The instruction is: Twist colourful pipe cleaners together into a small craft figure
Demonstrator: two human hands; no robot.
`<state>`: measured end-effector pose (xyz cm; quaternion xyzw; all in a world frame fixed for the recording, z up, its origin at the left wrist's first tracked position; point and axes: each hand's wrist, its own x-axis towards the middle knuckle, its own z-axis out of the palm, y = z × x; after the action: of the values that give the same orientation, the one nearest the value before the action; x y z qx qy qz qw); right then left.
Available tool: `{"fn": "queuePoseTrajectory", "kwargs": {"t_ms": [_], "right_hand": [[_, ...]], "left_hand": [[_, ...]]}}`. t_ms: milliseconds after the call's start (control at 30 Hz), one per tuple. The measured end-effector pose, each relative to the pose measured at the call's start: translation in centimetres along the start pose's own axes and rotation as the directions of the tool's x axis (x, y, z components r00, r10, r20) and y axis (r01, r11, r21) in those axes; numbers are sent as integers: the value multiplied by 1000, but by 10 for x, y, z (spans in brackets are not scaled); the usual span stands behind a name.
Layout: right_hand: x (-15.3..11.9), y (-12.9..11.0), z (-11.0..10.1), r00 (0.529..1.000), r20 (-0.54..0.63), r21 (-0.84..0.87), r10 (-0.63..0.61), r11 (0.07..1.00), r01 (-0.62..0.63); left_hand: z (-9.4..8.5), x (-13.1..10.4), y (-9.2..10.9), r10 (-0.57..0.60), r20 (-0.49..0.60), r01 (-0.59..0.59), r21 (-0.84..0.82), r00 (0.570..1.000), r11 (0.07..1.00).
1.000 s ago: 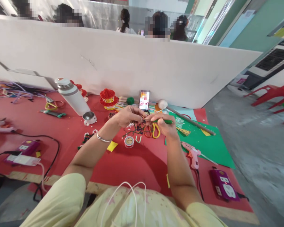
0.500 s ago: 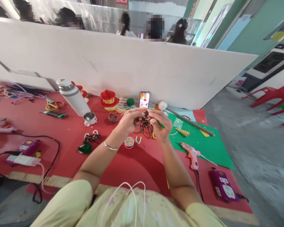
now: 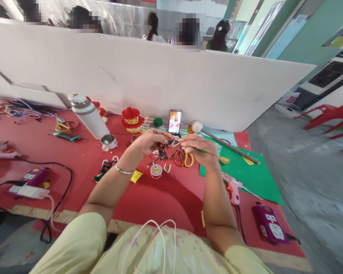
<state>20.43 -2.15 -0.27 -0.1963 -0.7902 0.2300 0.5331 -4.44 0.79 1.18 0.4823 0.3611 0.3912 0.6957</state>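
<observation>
My left hand [image 3: 153, 140] is closed on a small piece of dark multicoloured yarn work [image 3: 169, 142]; more of the same yarn hangs below its fingers. Close by on the right, my right hand [image 3: 201, 149] pinches a slim green stick-like tool [image 3: 200, 150] whose end points at the yarn; its exact kind is too small to make out. Beneath the hands lie yellow-and-red-handled scissors [image 3: 188, 159], a bent pale piece [image 3: 167, 168] and a small round spool [image 3: 156, 171]. Behind them a phone [image 3: 175, 122] stands upright with its screen lit.
On the left are a white thermos [image 3: 88, 118], its cup [image 3: 109, 142], a cutter [image 3: 64, 137] and a purple power strip [image 3: 31, 179]. To the right lie green sheet [image 3: 254, 179], a pink glue gun [image 3: 233, 188], a long stick [image 3: 231, 145] and another power strip [image 3: 270, 222]. A white board [image 3: 160, 80] rises behind.
My hands have moved apart, the left one leftward and the right one rightward. The yarn work has shifted left, and the scissors and a yellow scrap now show.
</observation>
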Motion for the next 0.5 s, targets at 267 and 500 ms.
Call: {"fn": "queuePoseTrajectory", "kwargs": {"t_ms": [267,500], "right_hand": [[2,-8,-4,997,59,142,48,988,-56],[-1,15,33,922,-237,391,305,899,-197]], "left_hand": [[-8,-2,16,-54,179,18,197,982,980],[14,4,1,190,94,-198,81,977,977]]}}
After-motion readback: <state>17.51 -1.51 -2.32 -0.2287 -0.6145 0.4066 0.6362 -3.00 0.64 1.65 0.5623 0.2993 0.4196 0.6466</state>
